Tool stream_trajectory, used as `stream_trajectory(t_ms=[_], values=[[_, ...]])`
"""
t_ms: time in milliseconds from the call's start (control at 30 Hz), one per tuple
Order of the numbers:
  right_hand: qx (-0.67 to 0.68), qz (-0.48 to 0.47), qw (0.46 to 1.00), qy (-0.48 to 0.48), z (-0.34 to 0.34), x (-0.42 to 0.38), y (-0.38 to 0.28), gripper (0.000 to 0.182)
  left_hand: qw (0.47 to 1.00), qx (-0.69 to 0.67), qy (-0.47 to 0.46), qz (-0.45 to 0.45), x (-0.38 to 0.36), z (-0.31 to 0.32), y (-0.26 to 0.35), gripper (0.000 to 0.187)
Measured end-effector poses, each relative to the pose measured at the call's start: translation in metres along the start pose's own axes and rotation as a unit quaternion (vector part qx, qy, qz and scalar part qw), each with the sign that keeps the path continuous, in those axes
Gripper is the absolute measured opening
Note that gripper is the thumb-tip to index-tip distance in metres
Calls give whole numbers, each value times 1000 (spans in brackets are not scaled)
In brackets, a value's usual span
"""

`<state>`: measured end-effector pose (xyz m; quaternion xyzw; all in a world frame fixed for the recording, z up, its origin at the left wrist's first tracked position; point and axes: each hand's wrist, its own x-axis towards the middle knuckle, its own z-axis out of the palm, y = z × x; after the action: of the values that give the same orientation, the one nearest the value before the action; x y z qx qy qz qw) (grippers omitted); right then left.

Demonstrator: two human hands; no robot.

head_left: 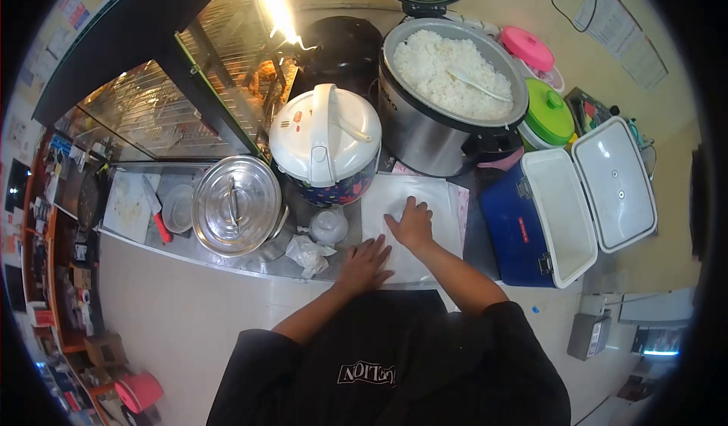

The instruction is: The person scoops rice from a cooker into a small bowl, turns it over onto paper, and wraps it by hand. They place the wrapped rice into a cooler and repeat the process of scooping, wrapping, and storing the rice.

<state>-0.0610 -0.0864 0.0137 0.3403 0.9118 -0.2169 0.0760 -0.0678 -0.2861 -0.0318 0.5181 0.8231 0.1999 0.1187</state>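
Nearest is the person's black shirt (455,358), with white letters on the chest. Just beyond it, both hands are on a white sheet (379,198) of paper, which lies flat on the metal counter (475,236). The left hand (364,265) is at the near left side of the sheet, palm down, with its fingers apart and clamped on nothing that I can see. The right hand (412,226) presses farther in on the sheet; its thumb and index finger are apart, but how the other fingers bend, I cannot tell well. At the right, a paper with pink print (463,202) comes out from under the sheet.

To the left of the sheet there are a crumpled white wrap (309,255) and a small clear bowl (328,227). More to the left stand a steel pot (216,217) with its lid on, and a knife (162,227) with red handle. To the right, a blue cooler (516,229) stands open.

Behind the sheet is a closed rice cooker (341,192) with a flower pattern; to its right, a large cooker (421,138) stands open, full of white rice (432,66), with a spoon (481,85) in it. Farther left, a bright lamp (277,13) shines at the glass case (144,100).
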Motion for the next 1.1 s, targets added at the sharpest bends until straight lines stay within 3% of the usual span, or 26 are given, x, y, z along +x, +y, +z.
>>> stream_trajectory(t_ms=[133, 200, 300, 333, 400, 433, 467, 500, 533, 567, 633, 667, 700, 733, 767, 800, 833, 933, 967, 1067, 1100], values=[[18, -5, 999, 40, 18, 4, 7, 84, 1000, 2, -8, 1, -5, 3, -5, 69], [88, -74, 990, 86, 23, 6, 22, 83, 1000, 6, 0, 5, -6, 2, -8, 69], [84, -233, 946, 210, 3, -17, 22, 86, 997, -45, -59, -19, -2, -29, -6, 67], [111, -270, 936, 196, -3, -20, 29, 86, 994, -66, -83, -13, 3, -36, -7, 66], [161, -331, 913, 175, -18, -24, 38, 86, 985, -171, 19, -28, 1, -28, -20, 61], [184, -315, 922, 130, -50, -36, 31, 82, 964, -248, 90, -37, 2, -14, -31, 61], [283, -302, 910, 25, -77, -41, 25, 80, 932, -325, 156, -47, 12, -7, -36, 62], [379, -282, 878, -79, -103, -42, 20, 78, 823, -549, 129, -75, 27, -21, -21, 66], [470, -257, 825, -181, -127, -41, 16, 75, 663, -736, 87, -105, 41, -53, 4, 71], [441, -316, 819, -185, -152, -37, 11, 62, 463, -875, 37, -136, 49, -77, 23, 76], [256, -451, 853, -55, -223, -13, 0, 46, 402, -897, -76, -169, 49, -92, 35, 81], [256, -385, 886, 32, -248, 0, -9, 34, 370, -902, -128, -183, 49, -100, 40, 84], [256, -295, 915, 103, -267, 23, -11, 26, 399, -881, -89, -236, 45, -106, 51, 86], [132, -253, 933, 221, -293, 55, -15, 23, 406, -876, -89, -243, 43, -103, 50, 87], [31, -290, 913, 285, -302, 111, 7, 22, 414, -871, -87, -250, 38, -101, 46, 88], [-160, -248, 914, 280, -309, 157, 26, 23, 421, -866, -84, -258, 31, -100, 41, 89], [-215, -240, 925, 201, -316, 186, 39, 27, 362, -899, -74, -235, 25, -102, 37, 83], [-338, -242, 908, 58, -327, 211, 31, 28, 365, -902, -5, -232, 13, -119, 34, 88], [-339, -244, 906, 68, -327, 216, 30, 27, 334, -917, 8, -219, 8, -115, 28, 92], [-311, -262, 903, 139, -330, 237, 32, 26, 382, -886, 62, -254, 0, -130, 32, 102], [-284, -273, 900, 189, -331, 246, 33, 26, 354, -905, 52, -232, -3, -136, 31, 102]])
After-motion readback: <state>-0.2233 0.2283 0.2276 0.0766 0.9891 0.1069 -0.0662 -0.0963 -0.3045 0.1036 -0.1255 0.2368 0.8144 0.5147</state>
